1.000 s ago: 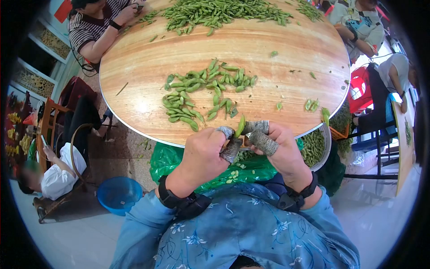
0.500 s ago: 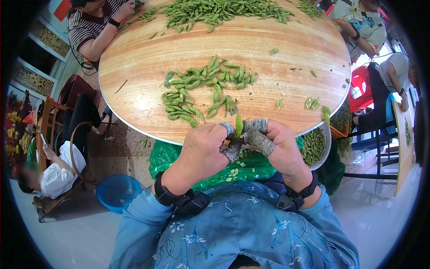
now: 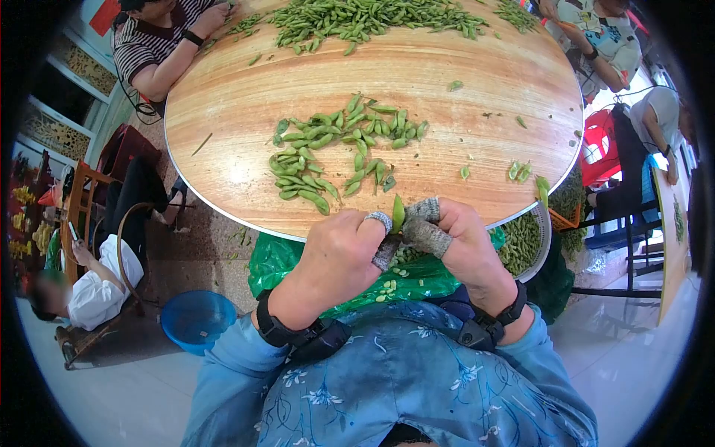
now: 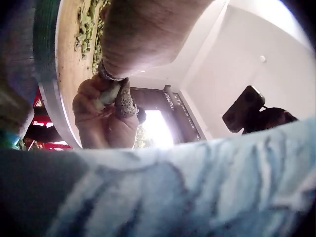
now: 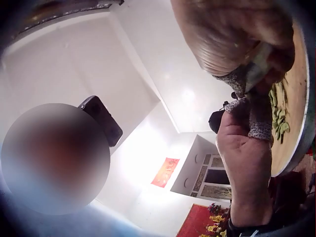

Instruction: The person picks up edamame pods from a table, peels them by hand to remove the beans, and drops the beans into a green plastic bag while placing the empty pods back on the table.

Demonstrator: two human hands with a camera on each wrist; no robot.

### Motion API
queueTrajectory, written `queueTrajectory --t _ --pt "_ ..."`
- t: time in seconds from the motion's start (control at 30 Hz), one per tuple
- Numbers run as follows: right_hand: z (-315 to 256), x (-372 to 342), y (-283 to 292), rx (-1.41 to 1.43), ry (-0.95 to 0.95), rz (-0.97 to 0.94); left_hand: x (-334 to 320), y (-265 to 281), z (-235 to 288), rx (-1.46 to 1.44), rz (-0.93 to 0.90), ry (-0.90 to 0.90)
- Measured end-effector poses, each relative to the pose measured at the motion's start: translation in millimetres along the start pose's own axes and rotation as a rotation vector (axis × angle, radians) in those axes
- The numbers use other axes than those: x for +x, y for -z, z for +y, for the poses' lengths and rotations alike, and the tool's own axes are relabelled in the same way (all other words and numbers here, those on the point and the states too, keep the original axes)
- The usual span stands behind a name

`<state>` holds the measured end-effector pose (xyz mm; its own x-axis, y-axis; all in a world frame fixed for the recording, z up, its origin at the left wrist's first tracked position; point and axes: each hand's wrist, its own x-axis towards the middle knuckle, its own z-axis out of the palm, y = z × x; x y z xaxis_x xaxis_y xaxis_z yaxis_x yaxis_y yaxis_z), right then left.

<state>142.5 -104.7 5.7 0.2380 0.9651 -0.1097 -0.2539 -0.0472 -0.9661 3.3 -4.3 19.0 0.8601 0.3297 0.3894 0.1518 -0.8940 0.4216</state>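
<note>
A green soybean pod (image 3: 398,213) stands nearly upright between my two hands, over the table's near edge. My left hand (image 3: 331,252) pinches it from the left, thumb and forefinger wrapped in grey knitted finger covers. From the other side, my right hand (image 3: 475,249) grips it with fingers covered the same way. In the right wrist view, the left hand (image 5: 245,163) meets the right close beside the table. Loose soybean pods (image 3: 305,160) lie on the wooden table (image 3: 231,141) just beyond the hands. Below them, green plastic (image 3: 283,268) holds pale shelled beans (image 3: 387,289).
A large heap of pods (image 3: 365,18) covers the table's far side. A white basket (image 3: 547,238) of pods stands at the right below the tabletop. On the floor at left is a blue basin (image 3: 195,316). Other people sit around the table and at the left.
The pod has turned more upright and less of it shows above the fingers. My hands stay together at nearly the same spot, the right fingers closing in toward the left.
</note>
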Motion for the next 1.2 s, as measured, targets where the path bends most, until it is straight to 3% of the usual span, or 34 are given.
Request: queueTrajectory --t 0.23,0.43,0.53,0.6,0.63,0.7,0.83,0.9,1.2 --pt "7.7 1.1 0.8 -0.068 -0.013 0.032 -9.7 -11.0 -6.6 0.008 -0.015 -0.022" --pt "10.9 0.2 -0.4 0.014 0.011 0.012 -14.2 -20.6 -8.9 -0.16 0.095 -0.014" --pt "11.9 -0.3 -2.9 0.054 0.115 -0.01 -16.9 -21.4 -6.7 -0.405 0.099 0.088" --pt "13.0 -0.3 -4.1 0.086 0.162 -0.032 -16.1 -15.8 -1.0 -0.845 0.009 0.472" --pt "13.7 -0.5 -4.0 0.086 0.162 -0.032 -15.2 -15.7 -1.5 -0.845 0.009 0.472" --pt "14.9 -0.3 -4.0 0.077 0.161 -0.001 -12.3 -15.1 -3.5 -1.186 -0.023 0.634" --pt "5.8 -2.7 -4.6 -0.152 0.196 -0.008 -10.8 -12.9 -0.5 -1.056 0.089 0.541" --pt "6.2 -3.4 -4.1 -0.341 0.256 -0.033 -11.8 -4.2 -2.9 -1.143 -0.131 0.718" --pt "2.1 -5.1 -7.9 -0.58 0.382 -0.101 -16.9 -2.5 -8.7 -1.479 -0.232 0.84"
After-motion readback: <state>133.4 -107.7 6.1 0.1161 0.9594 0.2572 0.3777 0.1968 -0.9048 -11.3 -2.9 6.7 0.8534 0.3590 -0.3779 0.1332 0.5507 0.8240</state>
